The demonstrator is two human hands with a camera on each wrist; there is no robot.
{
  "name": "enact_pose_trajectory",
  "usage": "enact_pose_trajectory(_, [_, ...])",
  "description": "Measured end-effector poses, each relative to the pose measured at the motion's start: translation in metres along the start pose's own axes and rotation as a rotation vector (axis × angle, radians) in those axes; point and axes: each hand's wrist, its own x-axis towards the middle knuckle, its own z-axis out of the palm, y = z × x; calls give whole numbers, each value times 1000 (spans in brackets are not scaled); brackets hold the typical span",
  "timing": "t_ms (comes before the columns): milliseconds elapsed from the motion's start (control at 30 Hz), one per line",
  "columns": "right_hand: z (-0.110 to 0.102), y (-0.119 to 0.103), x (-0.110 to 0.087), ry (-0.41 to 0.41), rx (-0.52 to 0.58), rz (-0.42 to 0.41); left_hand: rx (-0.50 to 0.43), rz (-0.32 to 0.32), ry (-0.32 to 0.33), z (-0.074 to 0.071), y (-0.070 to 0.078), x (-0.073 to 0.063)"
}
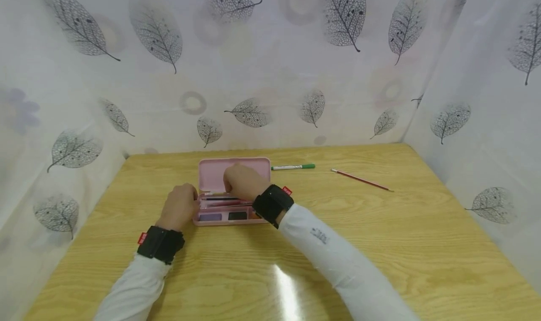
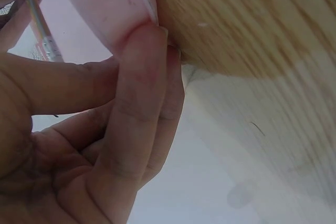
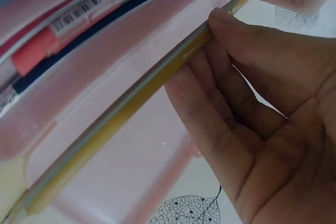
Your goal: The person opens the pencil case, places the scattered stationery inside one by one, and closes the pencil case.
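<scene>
A pink pencil case (image 1: 211, 170) lies with its lid raised at the back. My left hand (image 1: 179, 206) is at its left end; in the left wrist view the thumb and fingers pinch the pink rim (image 2: 118, 3). Over the case, my right hand (image 1: 245, 182) holds a yellow pencil (image 3: 142, 93) between thumb and fingers, near its eraser end. The pencil slants across the case in the right wrist view. Inside the tray lie pens and pencils, among them a red pen with a barcode label (image 3: 86, 11). A purple block (image 1: 210, 217) and a dark block (image 1: 237, 215) sit in front compartments.
A green-capped marker (image 1: 293, 167) lies right of the case. Farther right, a red pencil (image 1: 361, 178) rests at a slant on the wooden table (image 1: 359, 246). Leaf-patterned cloth (image 1: 270, 67) hangs behind and at both sides.
</scene>
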Motion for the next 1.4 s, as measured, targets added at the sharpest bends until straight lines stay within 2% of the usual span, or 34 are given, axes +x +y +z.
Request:
enact_pose_trajectory(433, [16,-5,16,-10,-49,2,10,17,8,0,-1,1])
enact_pose_trajectory(633, [16,-13,18,-14,-56,3,9,29,13,-1,-1,1])
enact_pose_trajectory(967, [22,-9,22,-26,-80,0,5,19,11,0,-1,1])
enact_pose_trajectory(1400, [25,-11,21,-50,-104,7,2,48,33,-1,-2,0])
